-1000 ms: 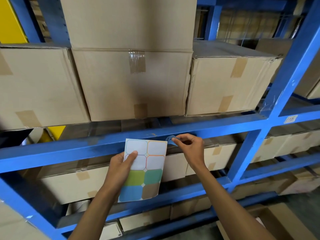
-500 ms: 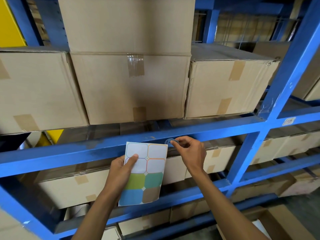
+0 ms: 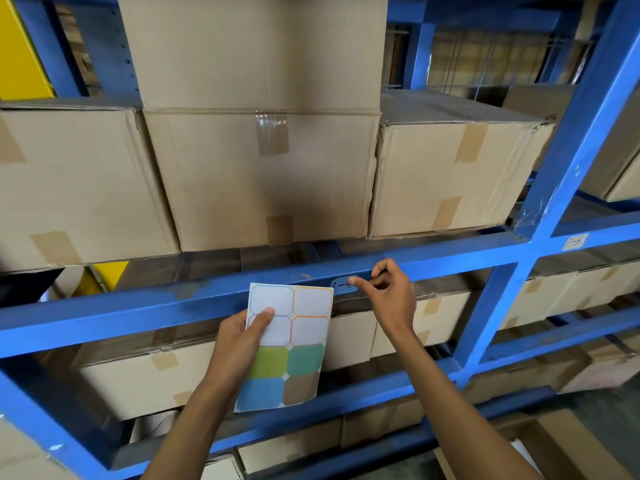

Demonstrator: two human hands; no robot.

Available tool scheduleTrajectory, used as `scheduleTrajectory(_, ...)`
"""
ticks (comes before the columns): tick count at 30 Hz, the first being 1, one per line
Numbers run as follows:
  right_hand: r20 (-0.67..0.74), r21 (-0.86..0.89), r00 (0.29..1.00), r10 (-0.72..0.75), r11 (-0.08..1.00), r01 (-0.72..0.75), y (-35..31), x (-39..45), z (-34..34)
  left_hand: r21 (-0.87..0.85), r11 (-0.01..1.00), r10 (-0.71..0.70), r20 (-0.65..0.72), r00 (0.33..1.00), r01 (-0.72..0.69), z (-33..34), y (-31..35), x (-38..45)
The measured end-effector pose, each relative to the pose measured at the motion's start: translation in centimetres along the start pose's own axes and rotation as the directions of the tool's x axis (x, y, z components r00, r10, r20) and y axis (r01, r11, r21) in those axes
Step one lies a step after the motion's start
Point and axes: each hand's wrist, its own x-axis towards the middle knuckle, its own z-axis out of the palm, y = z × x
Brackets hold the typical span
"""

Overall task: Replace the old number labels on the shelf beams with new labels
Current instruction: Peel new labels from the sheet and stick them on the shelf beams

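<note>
Right hand has drawn back — fingers curled, empty — from the bluish, handwritten label.

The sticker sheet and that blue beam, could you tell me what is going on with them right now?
A person is relabelling a warehouse rack. The left hand holds a sticker sheet upright in front of the blue shelf beam, thumb pressed on its blank upper stickers. The right hand is at a small blue label with handwriting on the beam, thumb tip touching its edge and fingers curled; whether it grips the label is unclear. Another white label sits on the beam further right. Cardboard boxes fill the shelf above.
</note>
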Motion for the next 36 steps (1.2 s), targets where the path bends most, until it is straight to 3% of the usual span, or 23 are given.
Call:
scheduleTrajectory(5, 0.036, 0.106, 0.998, -0.046, 0.994, 0.042, 1.4, 0.3, -0.2, -0.005, 1.000, 0.001, 0.003, 1.000, -0.001, 0.0, 0.2, 0.0)
scheduleTrajectory(10, 0.047, 0.072, 0.988, -0.149, 0.987, 0.146, 2.3, -0.3, -0.3, 0.001, 1.000, -0.001, 0.012, 1.000, 0.001, -0.2, 0.2, -0.2)
scheduleTrajectory(13, 0.038, -0.057, 0.982, -0.184, 0.981, 0.186, 2.2, -1.1, 0.4, 0.000, 1.000, 0.001, 0.008, 1.000, -0.001, -0.4, 0.1, -0.3)
scheduleTrajectory(16, -0.025, -0.191, 0.985, -0.172, 0.968, 0.164, 1.2, -2.2, 1.7, -0.003, 1.000, 0.000, 0.005, 1.000, 0.000, -0.8, 0.0, -0.3)
scheduleTrajectory(24, -0.081, -0.330, 0.984, -0.160, 0.936, 0.125, -0.4, -3.1, 3.1, -0.010, 1.000, 0.003, -0.011, 1.000, -0.003, -2.3, -0.2, -0.1)
scheduleTrajectory(36, -0.073, -0.366, 0.997, -0.005, 0.930, -0.022, -2.3, -1.8, 1.6, -0.026, 1.000, 0.012, 0.040, 0.999, -0.011, -2.1, -0.2, -0.4)
